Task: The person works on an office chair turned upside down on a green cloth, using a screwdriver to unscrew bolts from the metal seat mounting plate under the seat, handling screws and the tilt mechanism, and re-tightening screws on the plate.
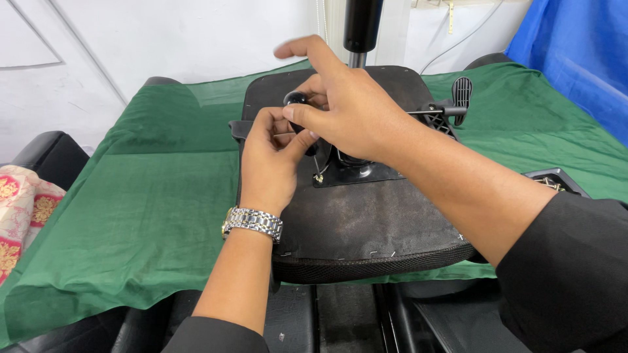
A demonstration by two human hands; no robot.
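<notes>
An upturned black office-chair seat (366,222) lies on a table covered with green cloth (163,196). A black metal mechanism plate (353,171) with a gas-lift column (362,29) is fixed to the seat's underside. My right hand (347,108) pinches a round black knob (296,99) between thumb and forefinger. My left hand (269,160), with a metal watch on its wrist, sits just below, its fingers closed around a small part under the knob. A black lever with a paddle handle (458,98) sticks out to the right of the mechanism.
A black tray with small parts (556,180) rests at the right edge of the cloth. A blue sheet (575,59) hangs at the back right. Black chair parts (52,157) and a patterned cushion (19,209) lie at the left. More black parts (366,320) sit below the table's front.
</notes>
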